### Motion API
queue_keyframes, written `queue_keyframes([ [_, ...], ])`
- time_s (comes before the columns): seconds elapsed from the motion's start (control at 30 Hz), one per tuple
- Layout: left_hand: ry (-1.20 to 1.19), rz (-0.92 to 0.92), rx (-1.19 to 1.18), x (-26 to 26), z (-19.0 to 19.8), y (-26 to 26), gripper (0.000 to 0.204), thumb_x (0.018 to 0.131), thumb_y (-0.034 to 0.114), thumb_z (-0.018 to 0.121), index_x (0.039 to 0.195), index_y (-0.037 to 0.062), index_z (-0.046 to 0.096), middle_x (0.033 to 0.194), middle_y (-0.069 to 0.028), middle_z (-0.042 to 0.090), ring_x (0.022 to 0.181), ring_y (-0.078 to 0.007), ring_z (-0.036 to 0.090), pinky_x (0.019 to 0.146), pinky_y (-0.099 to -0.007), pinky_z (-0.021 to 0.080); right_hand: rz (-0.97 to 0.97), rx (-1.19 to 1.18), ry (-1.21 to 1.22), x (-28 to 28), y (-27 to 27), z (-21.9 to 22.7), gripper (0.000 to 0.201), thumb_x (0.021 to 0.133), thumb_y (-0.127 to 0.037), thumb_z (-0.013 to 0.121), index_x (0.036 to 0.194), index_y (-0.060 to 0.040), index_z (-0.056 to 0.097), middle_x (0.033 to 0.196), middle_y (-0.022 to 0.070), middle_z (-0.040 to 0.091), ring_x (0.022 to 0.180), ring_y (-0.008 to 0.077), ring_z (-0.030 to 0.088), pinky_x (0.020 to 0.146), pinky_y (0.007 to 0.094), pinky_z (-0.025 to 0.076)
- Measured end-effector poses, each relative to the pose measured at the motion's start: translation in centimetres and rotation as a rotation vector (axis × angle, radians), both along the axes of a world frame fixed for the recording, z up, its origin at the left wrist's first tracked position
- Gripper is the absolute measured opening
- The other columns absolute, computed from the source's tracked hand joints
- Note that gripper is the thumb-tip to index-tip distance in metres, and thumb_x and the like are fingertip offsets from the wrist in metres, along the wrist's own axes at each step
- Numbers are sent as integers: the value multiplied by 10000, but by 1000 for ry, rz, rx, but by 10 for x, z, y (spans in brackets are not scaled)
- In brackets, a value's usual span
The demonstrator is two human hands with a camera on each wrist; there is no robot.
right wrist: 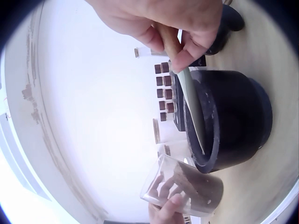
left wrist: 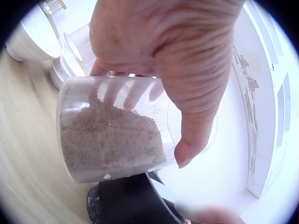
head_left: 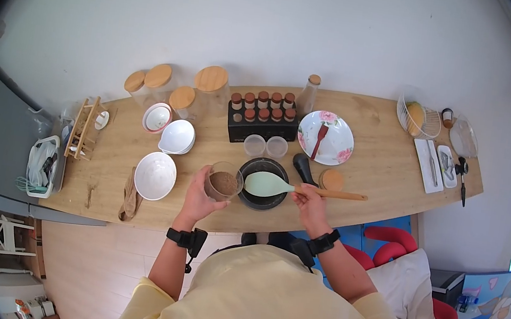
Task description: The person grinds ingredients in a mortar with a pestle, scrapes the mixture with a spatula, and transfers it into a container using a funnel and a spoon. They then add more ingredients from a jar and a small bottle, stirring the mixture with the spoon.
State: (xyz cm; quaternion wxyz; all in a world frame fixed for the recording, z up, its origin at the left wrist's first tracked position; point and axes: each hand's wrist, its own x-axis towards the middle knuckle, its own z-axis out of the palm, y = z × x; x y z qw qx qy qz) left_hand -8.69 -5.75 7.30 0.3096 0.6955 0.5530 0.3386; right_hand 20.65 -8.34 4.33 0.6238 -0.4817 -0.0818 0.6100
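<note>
A clear glass jar [head_left: 224, 182] of brown grainy powder [left wrist: 112, 137] is gripped by my left hand [head_left: 200, 195], tilted beside a black mortar [head_left: 261, 204]. My right hand [head_left: 312, 207] pinches the wooden handle [head_left: 335, 194] of a pale green spatula [head_left: 265, 185] near its head. In the right wrist view the spatula head [right wrist: 192, 105] lies over the mortar's opening, and the jar [right wrist: 191, 186] is apart from it, below in the picture. Whether the spatula touches the mortar's rim, I cannot tell.
Behind the mortar are two small clear cups [head_left: 255, 145] and a black rack [head_left: 262, 128] of red-lidded jars. A black pestle [head_left: 303, 168] and a round wooden lid [head_left: 332, 180] lie to its right, near a floral plate [head_left: 338, 132]. White bowls [head_left: 155, 176] stand left.
</note>
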Motion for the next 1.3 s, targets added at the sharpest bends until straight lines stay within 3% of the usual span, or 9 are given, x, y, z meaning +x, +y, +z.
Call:
queue_keyframes([
  [0.23, 2, -29, -24, 3, 3, -2, 922, 482, 166, 839, 1265, -8, 384, 1185, -185, 509, 1124, -324, 480, 966, -372, 397, 23, 119, 36, 3, 0, 66, 117, 841, -76, 589, 930, -4, 565, 858, 128, 635, 723, 194, 631, 662, 288, 528],
  [0.5, -64, -38, 13, 7, 5, -1, 930, 474, 170, 841, 1263, -15, 385, 1202, -187, 496, 1121, -326, 484, 965, -372, 398, 486, 863, -945, -21, -12, 126, 104, 810, 1, 616, 914, -7, 617, 1004, 149, 643, 849, 191, 635, 758, 270, 504],
  [0.63, -48, -40, 3, 8, 6, -1, 945, 480, 178, 847, 1271, -18, 369, 1202, -191, 494, 1117, -320, 492, 962, -371, 402, 534, 901, -914, -28, -15, 133, 76, 796, 1, 627, 872, -6, 632, 998, 151, 644, 844, 190, 635, 753, 266, 502],
  [0.73, -174, -33, 11, 7, 0, -1, 955, 490, 186, 850, 1280, -16, 352, 1185, -190, 501, 1119, -300, 494, 951, -374, 407, 466, 939, -1044, -24, -13, 133, 121, 809, 3, 615, 929, -10, 614, 996, 151, 639, 821, 198, 635, 739, 271, 506],
  [0.8, -184, 11, 16, 5, -8, 1, 954, 496, 181, 850, 1280, -12, 341, 1185, -186, 496, 1123, -292, 488, 951, -377, 405, 174, 695, -526, -16, -8, 125, 140, 852, -34, 574, 987, 5, 576, 980, 148, 628, 797, 208, 631, 724, 279, 510],
  [0.87, -202, 36, 20, 2, -14, 4, 952, 502, 177, 849, 1279, -8, 330, 1184, -181, 490, 1127, -285, 482, 950, -380, 402, 107, 534, -596, 16, 7, 114, 167, 892, -80, 523, 1029, 16, 535, 979, 144, 612, 776, 208, 627, 712, 285, 518],
  [0.93, -250, 154, 8, 0, -20, 8, 935, 516, 163, 845, 1270, -4, 318, 1201, -171, 463, 1126, -288, 471, 960, -389, 388, -179, 513, -174, 51, 23, 102, 175, 912, -118, 498, 1021, 16, 527, 957, 141, 605, 781, 195, 626, 710, 276, 524],
  [1.13, -331, 283, 75, -1, -39, 20, 915, 543, 131, 834, 1270, -4, 295, 1230, -174, 425, 1150, -290, 438, 994, -388, 347, -673, 289, -295, 131, 50, 48, 190, 877, -77, 553, 1036, 10, 499, 889, 122, 597, 748, 170, 628, 677, 237, 529],
  [1.3, -347, 328, 54, 4, -44, 23, 921, 558, 112, 827, 1286, -4, 275, 1237, -179, 413, 1161, -297, 424, 1004, -395, 335, -724, 197, -209, 151, 57, -8, 242, 875, -62, 554, 1089, 16, 473, 961, 139, 587, 834, 205, 625, 750, 272, 541],
])
